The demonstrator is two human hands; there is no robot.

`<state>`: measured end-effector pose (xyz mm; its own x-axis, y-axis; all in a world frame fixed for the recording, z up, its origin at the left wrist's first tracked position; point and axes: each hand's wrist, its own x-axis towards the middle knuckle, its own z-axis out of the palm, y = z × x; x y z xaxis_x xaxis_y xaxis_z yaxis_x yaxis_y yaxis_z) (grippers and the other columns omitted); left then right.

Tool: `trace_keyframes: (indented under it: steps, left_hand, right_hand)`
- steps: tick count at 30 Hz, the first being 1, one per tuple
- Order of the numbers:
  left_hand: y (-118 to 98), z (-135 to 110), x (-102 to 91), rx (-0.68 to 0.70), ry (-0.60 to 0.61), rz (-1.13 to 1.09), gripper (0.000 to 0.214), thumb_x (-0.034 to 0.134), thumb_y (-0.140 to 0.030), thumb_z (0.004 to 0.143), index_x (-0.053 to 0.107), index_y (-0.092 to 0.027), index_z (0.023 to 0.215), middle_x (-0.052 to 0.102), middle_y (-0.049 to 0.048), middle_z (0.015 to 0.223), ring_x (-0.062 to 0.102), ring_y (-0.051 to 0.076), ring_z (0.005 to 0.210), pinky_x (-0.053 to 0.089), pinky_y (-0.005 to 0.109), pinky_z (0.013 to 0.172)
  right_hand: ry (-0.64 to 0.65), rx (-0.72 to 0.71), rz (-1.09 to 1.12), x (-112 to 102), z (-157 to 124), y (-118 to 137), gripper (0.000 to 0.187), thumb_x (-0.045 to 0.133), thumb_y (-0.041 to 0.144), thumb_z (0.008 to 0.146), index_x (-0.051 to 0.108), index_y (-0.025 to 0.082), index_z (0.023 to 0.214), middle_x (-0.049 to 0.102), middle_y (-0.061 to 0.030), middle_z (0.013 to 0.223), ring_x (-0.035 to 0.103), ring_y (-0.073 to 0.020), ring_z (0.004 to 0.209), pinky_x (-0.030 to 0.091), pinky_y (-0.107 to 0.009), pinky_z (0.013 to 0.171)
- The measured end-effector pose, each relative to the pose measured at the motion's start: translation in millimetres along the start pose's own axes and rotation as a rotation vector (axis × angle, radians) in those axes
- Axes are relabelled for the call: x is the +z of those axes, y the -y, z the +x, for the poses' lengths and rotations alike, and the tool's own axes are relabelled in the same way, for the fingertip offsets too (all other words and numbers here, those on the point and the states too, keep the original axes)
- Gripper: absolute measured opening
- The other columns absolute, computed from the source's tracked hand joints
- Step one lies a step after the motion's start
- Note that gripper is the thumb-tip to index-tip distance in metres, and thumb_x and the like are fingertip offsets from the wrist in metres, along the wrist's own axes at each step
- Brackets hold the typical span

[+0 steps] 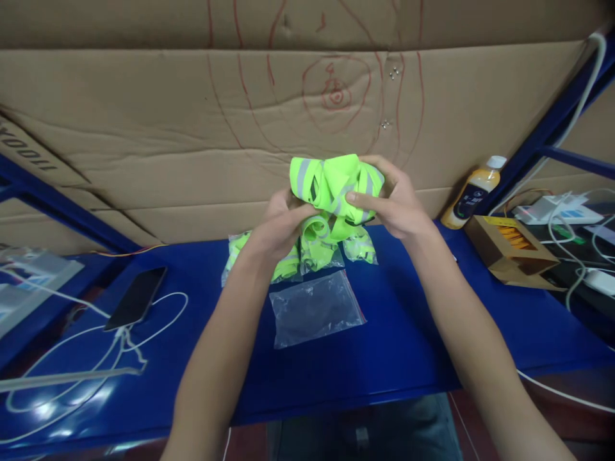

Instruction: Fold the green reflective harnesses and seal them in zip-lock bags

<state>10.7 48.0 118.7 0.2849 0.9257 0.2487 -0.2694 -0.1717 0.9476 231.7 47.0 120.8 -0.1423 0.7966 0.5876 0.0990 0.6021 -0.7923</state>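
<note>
A neon-yellow reflective vest point(339, 186), bunched up and crossed by grey reflective stripes, is held above the blue table point(384, 358). My left hand point(283, 221) grips its lower left side, thumb on the front. On the right, my right hand point(391, 198) is closed round the other end with the thumb pressed on the fabric. Beneath the bundle lie several similar neon bundles in clear bags point(319, 250), partly hidden by my left hand and the vest. Nearer me, a flat clear zip bag point(317, 307) rests on the table with nothing visible inside.
A phone point(137, 298) with looping white cables lies at the left. At the right stand a juice bottle point(473, 192) and an open cardboard box point(512, 250), beside power strips point(552, 208). A cardboard wall point(144, 141) with red drawn lines closes off the back.
</note>
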Motion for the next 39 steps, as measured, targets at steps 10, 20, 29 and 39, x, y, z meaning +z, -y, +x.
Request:
trace_keyframes:
  steps: [10,20,29,39]
  left_hand:
    - [-15,0,13.3,-0.123,0.179,-0.119,0.071,0.058,-0.089,0.089,0.071,-0.025,0.115,0.080,0.0107,0.113,0.077,0.038,0.111,0.069,0.050,0.080]
    - [9,8,-0.6,0.106,-0.081,-0.060,0.049,0.094,-0.041,0.069,0.072,-0.022,0.108,0.082,0.0074,0.107,0.080,0.030,0.106,0.067,0.037,0.087]
    - [1,-1,-2.2,0.610,0.240,0.445,0.078,0.090,-0.030,0.085,0.054,-0.034,0.153,0.050,0.0059,0.165,0.047,0.029,0.158,0.036,0.045,0.134]
    - [19,10,-10.9,0.514,0.346,0.360,0.129,0.100,-0.067,0.061,0.036,-0.036,0.168,0.046,0.0129,0.172,0.041,0.039,0.162,0.045,0.053,0.128]
  right_hand:
    - [0.069,-0.434,-0.550,2,-10,22,0.042,0.065,0.048,0.101,0.065,0.032,0.139,0.070,-0.0061,0.145,0.063,-0.0318,0.140,0.049,-0.055,0.124]
    - [0.092,-0.199,-0.145,14,-7,16,0.081,0.078,0.067,0.087,0.049,0.033,0.153,0.058,-0.0087,0.162,0.057,-0.0305,0.151,0.052,-0.048,0.123]
    - [0.114,0.330,0.527,33,-3,-40,0.099,0.087,0.075,0.063,0.052,0.030,0.145,0.076,-0.0095,0.136,0.078,-0.0320,0.117,0.071,-0.048,0.085]
    - [-0.081,0.342,0.581,40,-6,-13,0.082,0.108,0.038,0.047,0.066,0.030,0.117,0.080,0.0005,0.112,0.078,-0.0260,0.111,0.064,-0.047,0.108]
